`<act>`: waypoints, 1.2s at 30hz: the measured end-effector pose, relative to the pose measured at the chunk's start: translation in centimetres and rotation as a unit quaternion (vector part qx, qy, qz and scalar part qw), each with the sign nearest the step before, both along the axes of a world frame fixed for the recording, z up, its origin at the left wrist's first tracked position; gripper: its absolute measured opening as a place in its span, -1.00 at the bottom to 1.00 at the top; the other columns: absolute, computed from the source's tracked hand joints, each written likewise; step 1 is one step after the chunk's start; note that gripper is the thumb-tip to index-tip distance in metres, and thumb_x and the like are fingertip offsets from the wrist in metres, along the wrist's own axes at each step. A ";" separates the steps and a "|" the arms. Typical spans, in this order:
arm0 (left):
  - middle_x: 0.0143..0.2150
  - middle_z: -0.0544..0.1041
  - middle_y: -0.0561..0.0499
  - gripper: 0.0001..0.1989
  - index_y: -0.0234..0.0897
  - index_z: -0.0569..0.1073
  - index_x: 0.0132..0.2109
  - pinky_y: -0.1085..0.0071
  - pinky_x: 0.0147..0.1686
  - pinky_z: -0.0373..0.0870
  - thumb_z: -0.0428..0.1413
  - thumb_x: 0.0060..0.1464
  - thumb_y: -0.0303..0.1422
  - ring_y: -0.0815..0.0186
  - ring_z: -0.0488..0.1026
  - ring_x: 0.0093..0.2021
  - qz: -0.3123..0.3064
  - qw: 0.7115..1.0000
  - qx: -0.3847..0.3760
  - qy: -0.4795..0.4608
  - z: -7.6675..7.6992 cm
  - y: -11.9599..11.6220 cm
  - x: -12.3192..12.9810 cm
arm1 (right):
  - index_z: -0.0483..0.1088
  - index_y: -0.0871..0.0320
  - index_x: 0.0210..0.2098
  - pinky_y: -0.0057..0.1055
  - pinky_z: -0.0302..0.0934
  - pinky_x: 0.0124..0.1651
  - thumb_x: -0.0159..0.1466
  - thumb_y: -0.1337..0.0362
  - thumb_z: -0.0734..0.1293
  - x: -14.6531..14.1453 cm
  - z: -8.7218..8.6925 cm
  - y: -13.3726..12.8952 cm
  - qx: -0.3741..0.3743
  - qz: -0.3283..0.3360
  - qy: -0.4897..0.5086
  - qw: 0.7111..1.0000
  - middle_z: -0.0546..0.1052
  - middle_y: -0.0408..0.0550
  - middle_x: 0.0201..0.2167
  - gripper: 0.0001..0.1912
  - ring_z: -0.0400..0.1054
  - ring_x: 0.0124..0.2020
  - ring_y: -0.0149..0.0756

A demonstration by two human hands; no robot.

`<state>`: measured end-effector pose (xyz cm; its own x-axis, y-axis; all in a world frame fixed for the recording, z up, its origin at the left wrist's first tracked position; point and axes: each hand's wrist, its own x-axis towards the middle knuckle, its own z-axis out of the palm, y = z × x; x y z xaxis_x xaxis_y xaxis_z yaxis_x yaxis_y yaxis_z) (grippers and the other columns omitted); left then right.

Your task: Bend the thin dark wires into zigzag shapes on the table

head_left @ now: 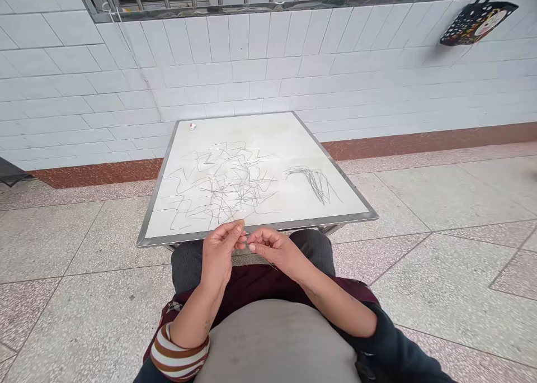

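My left hand [222, 249] is at the near edge of the white table, thumb and fingers pinched on a thin dark wire. Close beside it on the right, my right hand [274, 249] is also pinched on thin wire, and a fine end sticks out below its fingers. Many bent, wavy wires [235, 181] lie loosely spread over the left and middle of the tabletop. A denser bundle of wires [316, 184], curved at its upper end, lies on the right part.
The white table [268, 131] has a grey metal rim. A small red and white object [192, 126] sits near its far left corner. Behind stands a tiled wall [268, 70] with window bars; a dotted bag [476, 24] hangs at upper right.
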<state>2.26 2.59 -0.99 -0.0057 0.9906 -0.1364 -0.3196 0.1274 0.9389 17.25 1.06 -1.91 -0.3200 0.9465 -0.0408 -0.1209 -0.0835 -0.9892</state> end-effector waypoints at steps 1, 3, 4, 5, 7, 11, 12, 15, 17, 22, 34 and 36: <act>-0.39 0.51 -0.01 -0.71 -0.35 0.55 -0.20 0.47 -0.42 0.36 0.25 -0.08 -0.28 0.43 0.40 -0.43 -0.001 1.000 0.003 -0.003 -0.1 -0.1 0.0 | 0.38 0.16 -0.32 -0.58 0.01 -0.50 0.14 0.13 0.36 -0.1 0.0 0.0 -0.009 0.001 0.010 1.000 0.41 -0.18 -0.43 -0.78 0.13 -0.51 -0.52; -0.39 0.50 0.01 -0.70 -0.34 0.55 -0.18 0.47 -0.41 0.36 0.25 -0.08 -0.28 0.44 0.40 -0.43 -0.005 1.000 0.005 -0.011 -0.2 -0.3 0.1 | 0.38 0.15 -0.33 -0.58 0.01 -0.49 0.14 0.14 0.36 -0.2 0.1 -0.1 -0.028 0.004 0.031 0.999 0.41 -0.21 -0.46 -0.79 0.12 -0.53 -0.53; -0.39 0.49 0.02 -0.70 -0.34 0.54 -0.17 0.47 -0.40 0.36 0.25 -0.08 -0.29 0.44 0.40 -0.43 -0.005 1.000 0.005 -0.015 -0.3 -0.4 0.1 | 0.38 0.15 -0.34 -0.57 0.01 -0.49 0.14 0.14 0.36 -0.2 0.2 -0.1 -0.035 0.003 0.038 0.999 0.40 -0.23 -0.48 -0.80 0.12 -0.54 -0.54; -0.40 0.49 0.03 -0.69 -0.33 0.54 -0.16 0.47 -0.40 0.36 0.25 -0.08 -0.29 0.44 0.40 -0.43 -0.004 1.000 0.006 -0.019 -0.4 -0.5 0.1 | 0.38 0.15 -0.34 -0.57 0.02 -0.47 0.14 0.15 0.36 -0.3 0.2 -0.1 -0.038 0.001 0.042 0.998 0.39 -0.25 -0.50 -0.81 0.13 -0.54 -0.54; -0.42 0.47 0.04 -0.70 -0.33 0.54 -0.16 0.48 -0.39 0.36 0.25 -0.07 -0.29 0.45 0.39 -0.43 0.001 1.000 0.007 -0.025 -0.6 -0.7 0.1 | 0.39 0.15 -0.34 -0.55 0.09 -0.41 0.14 0.16 0.36 -0.3 0.2 -0.2 -0.032 -0.003 0.044 0.999 0.41 -0.24 -0.49 -0.82 0.19 -0.51 -0.53; -0.42 0.46 0.04 -0.68 -0.32 0.53 -0.11 0.46 -0.36 0.35 0.23 -0.05 -0.30 0.44 0.37 -0.41 0.006 1.000 0.013 -0.013 -0.9 -0.8 0.0 | 0.40 0.15 -0.30 -0.44 0.20 -0.21 0.15 0.16 0.36 -0.4 -0.4 -0.3 0.019 -0.025 0.008 0.999 0.49 -0.14 -0.35 -0.80 0.33 -0.33 -0.42; -0.41 0.47 0.04 -0.68 -0.32 0.53 -0.10 0.46 -0.35 0.35 0.23 -0.04 -0.30 0.44 0.37 -0.41 0.006 1.000 0.014 -0.008 -1.0 -0.9 0.0 | 0.41 0.15 -0.28 -0.43 0.20 -0.20 0.15 0.16 0.35 -0.4 -0.5 -0.3 0.032 -0.034 -0.007 0.999 0.50 -0.13 -0.35 -0.80 0.34 -0.32 -0.40; -0.40 0.47 0.03 -0.67 -0.31 0.53 -0.08 0.45 -0.34 0.35 0.22 -0.02 -0.30 0.43 0.37 -0.41 0.003 1.000 0.017 0.004 -1.1 -0.9 0.0 | 0.42 0.14 -0.27 -0.46 0.21 -0.29 0.18 0.20 0.33 -0.4 -1.0 -0.5 0.074 -0.067 -0.059 0.993 0.49 -0.13 -0.40 -0.83 0.33 -0.38 -0.40; -0.39 0.48 0.02 -0.67 -0.31 0.52 -0.07 0.45 -0.34 0.35 0.21 -0.01 -0.30 0.42 0.37 -0.40 -0.003 1.000 0.016 0.004 -1.1 -0.9 0.0 | 0.43 0.13 -0.27 -0.47 0.20 -0.36 0.18 0.24 0.31 -0.5 -1.1 -0.6 0.113 -0.099 -0.110 0.982 0.47 -0.12 -0.42 -0.85 0.31 -0.43 -0.41; -0.41 0.46 0.03 -0.69 -0.32 0.53 -0.09 0.48 -0.35 0.33 0.21 -0.01 -0.32 0.44 0.36 -0.41 -0.003 0.999 0.002 -0.043 -1.2 -0.9 0.2 | 0.45 0.09 -0.26 -0.43 0.22 -0.30 0.19 0.32 0.29 -0.5 -0.5 -1.1 0.214 -0.146 -0.238 0.936 0.45 -0.12 -0.45 -0.87 0.31 -0.39 -0.35; -0.39 0.45 0.04 -0.66 -0.26 0.50 -0.01 0.44 -0.29 0.31 0.14 0.06 -0.27 0.41 0.34 -0.37 -0.016 0.999 0.039 0.030 -1.1 -1.1 0.2 | 0.45 0.06 -0.28 -0.45 0.22 -0.34 0.18 0.39 0.29 -0.6 -0.3 -1.2 0.203 -0.146 -0.243 0.937 0.48 -0.13 -0.40 -0.84 0.31 -0.40 -0.37; -0.38 0.46 0.05 -0.67 -0.24 0.50 -0.01 0.44 -0.28 0.32 0.14 0.06 -0.27 0.42 0.34 -0.38 -0.013 0.998 0.040 0.037 -1.0 -1.1 0.3 | 0.46 0.06 -0.28 -0.46 0.22 -0.35 0.18 0.40 0.29 -0.6 -0.1 -1.2 0.206 -0.145 -0.247 0.936 0.48 -0.14 -0.40 -0.83 0.32 -0.39 -0.37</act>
